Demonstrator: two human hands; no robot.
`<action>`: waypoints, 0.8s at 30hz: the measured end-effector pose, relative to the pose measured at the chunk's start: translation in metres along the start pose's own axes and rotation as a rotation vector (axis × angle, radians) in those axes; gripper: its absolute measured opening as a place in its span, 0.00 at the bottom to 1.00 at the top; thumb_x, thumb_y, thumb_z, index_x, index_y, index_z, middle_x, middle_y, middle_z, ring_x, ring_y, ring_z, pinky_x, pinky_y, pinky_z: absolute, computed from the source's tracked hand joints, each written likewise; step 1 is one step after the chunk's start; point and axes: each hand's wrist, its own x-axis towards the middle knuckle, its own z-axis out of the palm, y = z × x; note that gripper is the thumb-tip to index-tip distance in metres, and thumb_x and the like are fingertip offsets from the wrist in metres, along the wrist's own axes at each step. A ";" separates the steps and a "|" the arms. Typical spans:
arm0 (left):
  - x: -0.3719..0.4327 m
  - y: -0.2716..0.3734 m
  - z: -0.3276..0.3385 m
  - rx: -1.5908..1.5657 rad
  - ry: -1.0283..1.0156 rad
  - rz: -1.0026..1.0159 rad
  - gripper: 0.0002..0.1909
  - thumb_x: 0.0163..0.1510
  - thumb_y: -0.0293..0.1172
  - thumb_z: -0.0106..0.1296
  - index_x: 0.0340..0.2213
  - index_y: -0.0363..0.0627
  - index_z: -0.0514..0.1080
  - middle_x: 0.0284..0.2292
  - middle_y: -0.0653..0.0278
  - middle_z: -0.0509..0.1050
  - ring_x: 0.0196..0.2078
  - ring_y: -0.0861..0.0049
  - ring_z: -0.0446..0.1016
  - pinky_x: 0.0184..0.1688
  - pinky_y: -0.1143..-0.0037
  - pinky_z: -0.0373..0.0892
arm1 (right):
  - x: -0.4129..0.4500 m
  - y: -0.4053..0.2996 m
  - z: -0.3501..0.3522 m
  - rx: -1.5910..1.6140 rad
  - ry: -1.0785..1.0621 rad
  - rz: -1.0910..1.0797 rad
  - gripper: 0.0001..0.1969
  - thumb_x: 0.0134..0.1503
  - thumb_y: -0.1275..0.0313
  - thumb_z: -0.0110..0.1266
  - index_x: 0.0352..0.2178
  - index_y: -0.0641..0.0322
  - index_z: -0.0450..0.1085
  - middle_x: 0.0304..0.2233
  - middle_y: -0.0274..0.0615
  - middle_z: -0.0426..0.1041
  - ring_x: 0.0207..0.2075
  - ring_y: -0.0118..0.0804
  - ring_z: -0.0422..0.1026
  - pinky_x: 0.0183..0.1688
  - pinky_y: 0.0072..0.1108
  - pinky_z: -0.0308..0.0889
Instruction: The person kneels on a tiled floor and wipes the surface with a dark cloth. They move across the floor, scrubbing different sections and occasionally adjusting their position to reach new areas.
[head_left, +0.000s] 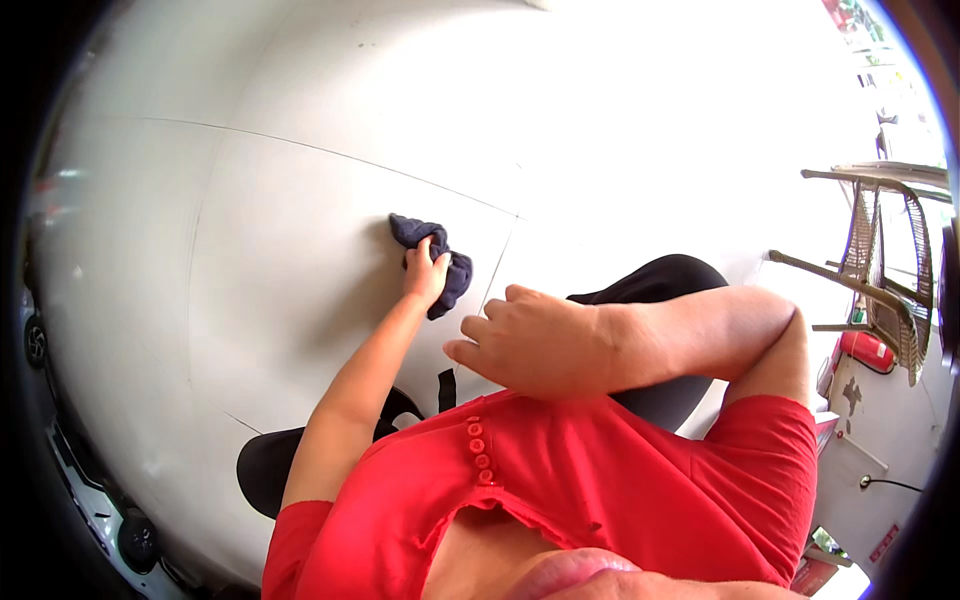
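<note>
A bunched dark blue cloth (455, 281) lies on the white tiled floor (300, 217) in front of me. My left hand (427, 274) grips its middle, fingers and thumb closed into the fabric. My right hand (536, 337) is raised in front of my chest, back of the hand showing, with its fingers loosely curled. It is apart from the cloth, and its palm is hidden, so whether it holds anything cannot be seen.
A woven chair (874, 262) stands at the right, with a red fire extinguisher (868, 351) beyond its legs. Two black-clad knees flank the floor before me. Parked vehicles (97, 502) show at the far left rim.
</note>
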 end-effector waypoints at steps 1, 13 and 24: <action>0.018 0.000 -0.002 -0.077 -0.052 -0.019 0.30 0.52 0.41 0.54 0.54 0.43 0.62 0.46 0.43 0.66 0.47 0.47 0.69 0.49 0.61 0.68 | 0.005 0.001 0.000 -0.003 0.001 -0.013 0.22 0.56 0.72 0.47 0.52 0.68 0.63 0.35 0.41 0.71 0.35 0.37 0.74 0.36 0.25 0.67; -0.006 0.141 -0.184 -1.125 -0.092 -0.153 0.22 0.56 0.40 0.50 0.49 0.42 0.65 0.42 0.64 0.72 0.47 0.75 0.71 0.51 0.71 0.68 | 0.044 0.025 -0.044 0.561 0.531 0.128 0.29 0.55 0.70 0.55 0.58 0.53 0.56 0.47 0.51 0.65 0.41 0.47 0.73 0.47 0.31 0.71; -0.087 0.159 -0.295 -1.365 -0.088 -0.074 0.35 0.59 0.60 0.29 0.58 0.47 0.58 0.51 0.62 0.65 0.53 0.66 0.65 0.56 0.63 0.62 | 0.109 0.035 -0.062 0.695 0.454 0.248 0.42 0.50 0.59 0.61 0.62 0.54 0.49 0.57 0.55 0.55 0.56 0.54 0.62 0.58 0.33 0.63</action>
